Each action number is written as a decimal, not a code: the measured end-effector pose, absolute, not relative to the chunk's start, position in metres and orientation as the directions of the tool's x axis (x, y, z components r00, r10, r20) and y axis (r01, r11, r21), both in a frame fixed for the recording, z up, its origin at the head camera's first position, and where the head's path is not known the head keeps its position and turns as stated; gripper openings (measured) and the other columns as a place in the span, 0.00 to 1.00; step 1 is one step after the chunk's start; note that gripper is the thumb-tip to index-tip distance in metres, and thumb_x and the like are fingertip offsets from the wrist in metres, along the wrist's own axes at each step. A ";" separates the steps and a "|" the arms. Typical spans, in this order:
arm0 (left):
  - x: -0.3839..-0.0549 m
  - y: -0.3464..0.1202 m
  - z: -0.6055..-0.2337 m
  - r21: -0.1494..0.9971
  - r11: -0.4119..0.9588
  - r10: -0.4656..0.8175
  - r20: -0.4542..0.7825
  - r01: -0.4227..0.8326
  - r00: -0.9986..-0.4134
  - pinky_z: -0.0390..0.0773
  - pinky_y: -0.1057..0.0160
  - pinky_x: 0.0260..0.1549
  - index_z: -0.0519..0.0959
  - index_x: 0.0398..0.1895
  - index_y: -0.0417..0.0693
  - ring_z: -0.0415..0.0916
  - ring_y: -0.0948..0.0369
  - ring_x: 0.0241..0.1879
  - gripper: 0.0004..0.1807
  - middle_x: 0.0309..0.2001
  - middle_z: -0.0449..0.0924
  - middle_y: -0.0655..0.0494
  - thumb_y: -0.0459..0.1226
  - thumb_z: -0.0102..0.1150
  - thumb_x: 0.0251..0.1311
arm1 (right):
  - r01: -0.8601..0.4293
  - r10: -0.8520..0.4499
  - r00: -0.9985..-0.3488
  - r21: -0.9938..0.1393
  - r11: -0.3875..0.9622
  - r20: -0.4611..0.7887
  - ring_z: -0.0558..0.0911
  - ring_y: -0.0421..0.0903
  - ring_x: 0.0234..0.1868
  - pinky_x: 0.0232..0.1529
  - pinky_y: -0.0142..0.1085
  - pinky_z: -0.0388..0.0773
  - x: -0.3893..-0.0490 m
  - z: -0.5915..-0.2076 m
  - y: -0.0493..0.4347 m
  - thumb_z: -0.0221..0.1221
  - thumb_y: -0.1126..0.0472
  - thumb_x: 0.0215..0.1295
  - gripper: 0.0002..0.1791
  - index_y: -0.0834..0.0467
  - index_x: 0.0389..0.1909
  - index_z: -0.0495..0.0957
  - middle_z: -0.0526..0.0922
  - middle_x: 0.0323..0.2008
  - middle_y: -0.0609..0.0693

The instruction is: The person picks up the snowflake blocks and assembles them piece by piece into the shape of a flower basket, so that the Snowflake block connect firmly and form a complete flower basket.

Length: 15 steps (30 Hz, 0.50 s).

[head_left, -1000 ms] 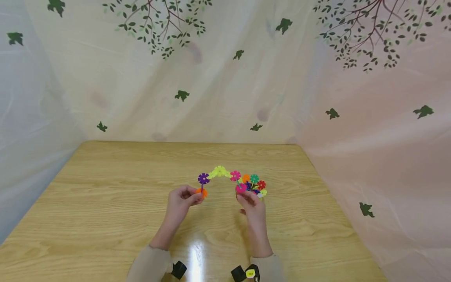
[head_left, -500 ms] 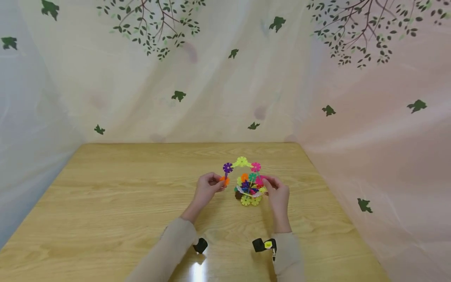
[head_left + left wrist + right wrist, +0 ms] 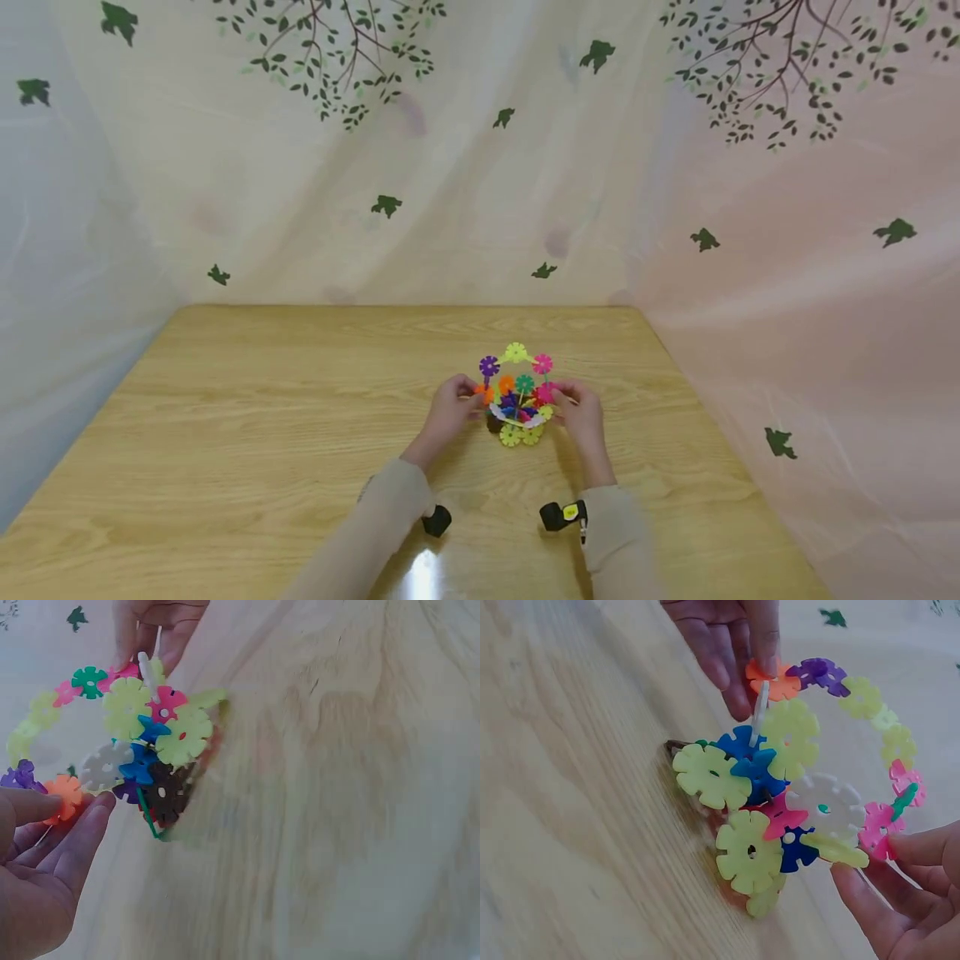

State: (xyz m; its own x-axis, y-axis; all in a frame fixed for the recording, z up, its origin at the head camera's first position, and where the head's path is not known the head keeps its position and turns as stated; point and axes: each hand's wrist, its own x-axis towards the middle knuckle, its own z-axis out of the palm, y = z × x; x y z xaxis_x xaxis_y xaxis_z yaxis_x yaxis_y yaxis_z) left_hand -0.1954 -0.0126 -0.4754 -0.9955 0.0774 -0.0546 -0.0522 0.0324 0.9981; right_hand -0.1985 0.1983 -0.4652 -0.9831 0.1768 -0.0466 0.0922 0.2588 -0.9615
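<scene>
An arched chain of plastic snowflake discs (image 3: 515, 352) rises over a basket-like cluster of interlocking snowflake discs (image 3: 511, 435) that stands on the table. My left hand (image 3: 452, 410) pinches the orange disc (image 3: 63, 798) at the chain's left end, close beside the cluster's white disc (image 3: 106, 766). With thumb and fingers, my right hand (image 3: 582, 417) pinches the pink disc (image 3: 880, 829) at the other end, beside a yellow disc (image 3: 835, 850) on the cluster's rim. Purple, yellow, pink and green discs make up the arch. Whether either end is slotted into the cluster, I cannot tell.
The wooden table (image 3: 285, 417) spreads around the cluster on all sides. A pale curtain (image 3: 300, 183) with printed leaves hangs behind the table's far edge. Black wrist cameras (image 3: 437, 521) sit at both sleeves.
Both hands have carried the chain to the right, from in front of the cluster to over it. In the last half second the chain has come down a little onto the cluster's sides.
</scene>
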 end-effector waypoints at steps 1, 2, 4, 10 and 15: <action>-0.193 -0.020 -0.474 0.998 0.025 0.068 -0.060 -0.059 -0.996 0.85 0.50 0.43 0.70 0.40 0.29 0.84 0.52 0.36 0.04 0.41 0.78 0.35 0.25 0.50 0.66 | 0.089 0.169 -0.985 -0.964 0.251 -0.047 0.82 0.42 0.40 0.39 0.42 0.87 -0.197 -0.466 0.191 0.53 0.67 0.71 0.11 0.69 0.49 0.76 0.80 0.51 0.67; -0.191 -0.027 -0.471 0.998 0.023 0.056 -0.068 -0.067 -0.996 0.85 0.50 0.43 0.70 0.40 0.29 0.84 0.52 0.35 0.04 0.40 0.79 0.35 0.25 0.50 0.66 | 0.086 0.159 -0.986 -0.965 0.247 -0.047 0.82 0.42 0.40 0.38 0.42 0.87 -0.195 -0.466 0.184 0.53 0.67 0.70 0.11 0.69 0.48 0.76 0.80 0.50 0.66; -0.186 -0.045 -0.468 0.997 0.023 0.042 -0.072 -0.071 -0.996 0.86 0.50 0.42 0.70 0.40 0.29 0.84 0.54 0.33 0.03 0.39 0.80 0.33 0.24 0.49 0.66 | 0.079 0.139 -0.989 -0.968 0.239 -0.046 0.82 0.44 0.41 0.36 0.42 0.87 -0.191 -0.466 0.167 0.54 0.67 0.70 0.11 0.68 0.47 0.77 0.80 0.49 0.65; -0.170 -0.101 -0.460 0.996 0.068 0.007 -0.058 -0.058 -0.998 0.86 0.52 0.42 0.69 0.43 0.28 0.83 0.59 0.34 0.05 0.42 0.81 0.31 0.24 0.47 0.67 | 0.051 0.040 -0.998 -0.977 0.209 -0.043 0.84 0.48 0.39 0.31 0.42 0.87 -0.176 -0.468 0.117 0.55 0.68 0.68 0.10 0.69 0.45 0.78 0.81 0.48 0.64; -0.161 -0.135 -0.457 0.992 0.111 -0.034 -0.063 -0.067 -0.997 0.85 0.56 0.44 0.70 0.45 0.28 0.80 0.62 0.37 0.07 0.45 0.79 0.34 0.25 0.48 0.68 | 0.027 -0.071 -0.997 -0.981 0.193 -0.041 0.84 0.52 0.40 0.30 0.42 0.87 -0.165 -0.470 0.090 0.56 0.70 0.67 0.09 0.70 0.45 0.77 0.80 0.48 0.66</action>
